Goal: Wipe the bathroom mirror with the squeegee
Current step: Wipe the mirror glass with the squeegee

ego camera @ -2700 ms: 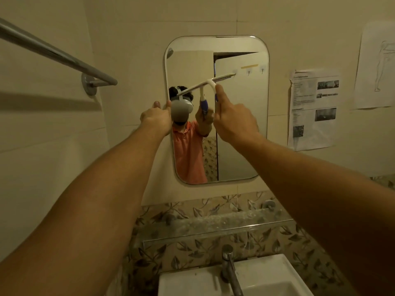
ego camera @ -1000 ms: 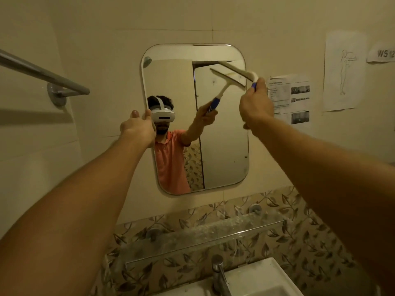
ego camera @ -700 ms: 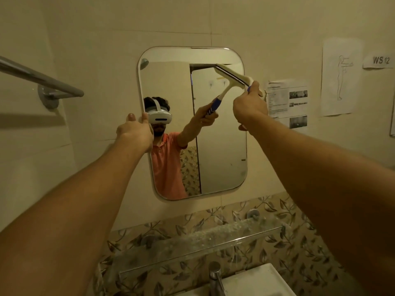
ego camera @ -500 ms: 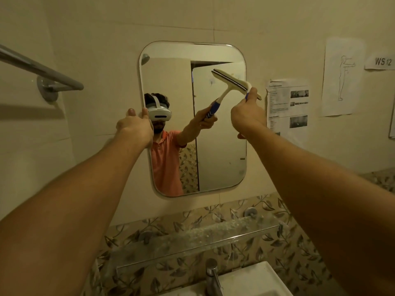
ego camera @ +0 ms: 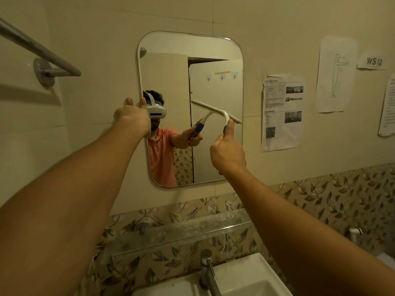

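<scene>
A rounded rectangular mirror (ego camera: 215, 82) hangs on the beige tiled wall. My right hand (ego camera: 228, 153) grips the blue handle of a white squeegee (ego camera: 227, 116), whose blade lies tilted against the glass on the right half, about mid-height. My left hand (ego camera: 133, 117) clasps the mirror's left edge, thumb on the glass. The mirror reflects a person in an orange shirt holding the squeegee.
A metal towel bar (ego camera: 40, 52) juts out at upper left. Papers (ego camera: 282, 112) are stuck on the wall right of the mirror. Below it run a glass shelf (ego camera: 183, 231), a tap (ego camera: 208, 268) and a white basin (ego camera: 245, 276).
My right hand has drawn the squeegee down the right side of the mirror from near the top to mid-height. My left hand has stayed on the mirror's left edge.
</scene>
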